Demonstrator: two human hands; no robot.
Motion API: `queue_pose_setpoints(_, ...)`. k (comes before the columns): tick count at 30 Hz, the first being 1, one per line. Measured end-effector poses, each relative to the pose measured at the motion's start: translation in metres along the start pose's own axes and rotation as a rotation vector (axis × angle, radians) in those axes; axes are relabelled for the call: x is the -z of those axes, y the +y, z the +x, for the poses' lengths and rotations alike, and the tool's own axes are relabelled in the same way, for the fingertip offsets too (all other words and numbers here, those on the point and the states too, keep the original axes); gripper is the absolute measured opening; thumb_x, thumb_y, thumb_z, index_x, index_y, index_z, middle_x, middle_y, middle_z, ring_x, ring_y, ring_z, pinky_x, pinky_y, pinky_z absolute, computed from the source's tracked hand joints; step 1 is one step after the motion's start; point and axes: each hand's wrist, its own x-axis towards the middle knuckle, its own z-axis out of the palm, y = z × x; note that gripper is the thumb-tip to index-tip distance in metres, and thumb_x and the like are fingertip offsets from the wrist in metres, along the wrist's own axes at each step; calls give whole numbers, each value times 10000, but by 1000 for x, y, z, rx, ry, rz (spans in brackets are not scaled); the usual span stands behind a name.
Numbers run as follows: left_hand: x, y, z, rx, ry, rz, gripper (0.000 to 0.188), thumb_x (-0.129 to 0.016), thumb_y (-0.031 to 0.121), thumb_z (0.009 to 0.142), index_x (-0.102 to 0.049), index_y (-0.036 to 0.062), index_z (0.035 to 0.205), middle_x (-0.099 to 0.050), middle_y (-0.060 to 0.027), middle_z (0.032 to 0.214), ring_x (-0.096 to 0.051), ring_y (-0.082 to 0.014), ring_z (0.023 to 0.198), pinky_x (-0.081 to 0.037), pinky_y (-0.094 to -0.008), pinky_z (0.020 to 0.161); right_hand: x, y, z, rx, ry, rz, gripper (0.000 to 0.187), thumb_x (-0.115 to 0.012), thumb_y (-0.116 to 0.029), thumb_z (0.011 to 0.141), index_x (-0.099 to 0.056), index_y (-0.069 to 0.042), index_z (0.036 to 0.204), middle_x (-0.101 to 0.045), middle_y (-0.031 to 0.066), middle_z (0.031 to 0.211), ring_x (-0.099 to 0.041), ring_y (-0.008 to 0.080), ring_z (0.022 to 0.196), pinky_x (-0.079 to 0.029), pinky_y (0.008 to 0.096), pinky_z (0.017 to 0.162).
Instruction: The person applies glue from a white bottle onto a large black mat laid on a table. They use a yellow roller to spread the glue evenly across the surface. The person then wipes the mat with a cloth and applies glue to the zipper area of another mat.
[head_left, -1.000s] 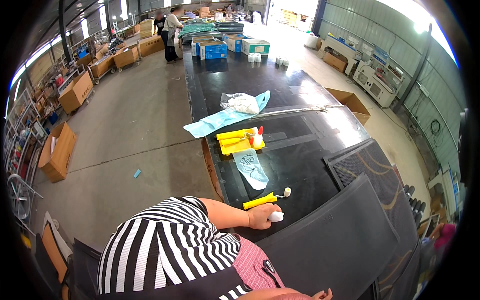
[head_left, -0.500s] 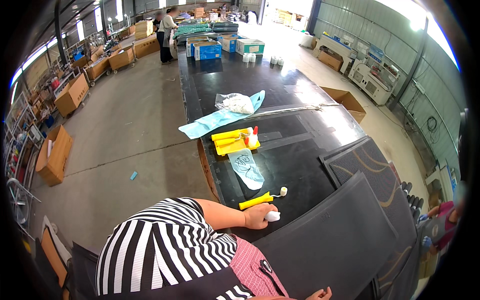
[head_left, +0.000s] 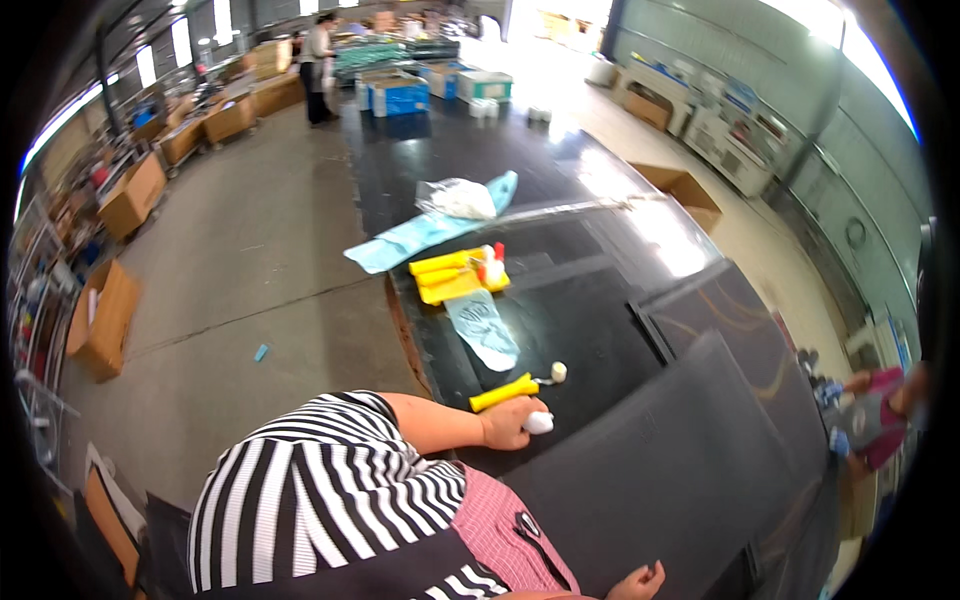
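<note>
Premises: a factory workshop. Indicators: a long black workbench (head_left: 440, 150) bearing boxes (head_left: 402, 97) and dark mats (head_left: 660, 450); machines (head_left: 737, 140) along a metal wall (head_left: 880, 180); cartons (head_left: 103, 325) lining the left of a wide grey floor (head_left: 250, 250); people (head_left: 872, 425) standing on both sides of the workbench.

I saw harsh daylight bleach the far doorway (head_left: 552, 60) nearly white, with more coming through the high windows (head_left: 181, 41). Glare streaked the black table (head_left: 565, 315). Motion blur smeared the boxes (head_left: 400, 98) and machines (head_left: 735, 150); the left hand (head_left: 508, 423) looked clearer. My fisheye view curved straight edges toward a dark rim.
</note>
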Motion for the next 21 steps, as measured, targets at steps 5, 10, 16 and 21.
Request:
queue_pose_setpoints(5,5,-5,-2,31,21,25,415,-680,77,738,-613,58,1147,-644,-191,1065,-627,-381,1015,-507,-430,922,-6,-11,2,63,47,-30,297,-669,-46,862,-690,-58,1158,-665,107,932,-620,271,826,-518,392,781)
queue_pose_setpoints(10,-8,-24,-8,-92,65,105,483,-714,102,796,-563,-3,1243,-634,-210,1163,-614,-396,1105,-488,-426,984,-3,-15,5,51,18,38,262,-660,-12,856,-679,-53,1114,-597,74,819,-569,217,741,-497,346,727)
queue_pose_setpoints(16,-4,-15,-4,-90,18,87,422,-716,108,848,-567,24,1233,-641,-179,1115,-616,-384,1052,-490,-434,922,2,-19,-3,-35,12,0,273,-660,-5,854,-686,-68,1118,-594,49,798,-568,183,707,-496,325,689)
queue_pose_setpoints(21,-1,-19,-6,-104,4,99,461,-718,142,871,-528,-22,1258,-621,-226,1157,-600,-413,1082,-476,-441,957,-4,-16,-3,4,18,-57,279,-666,-8,841,-687,-69,1112,-603,44,798,-574,192,720,-500,332,707)
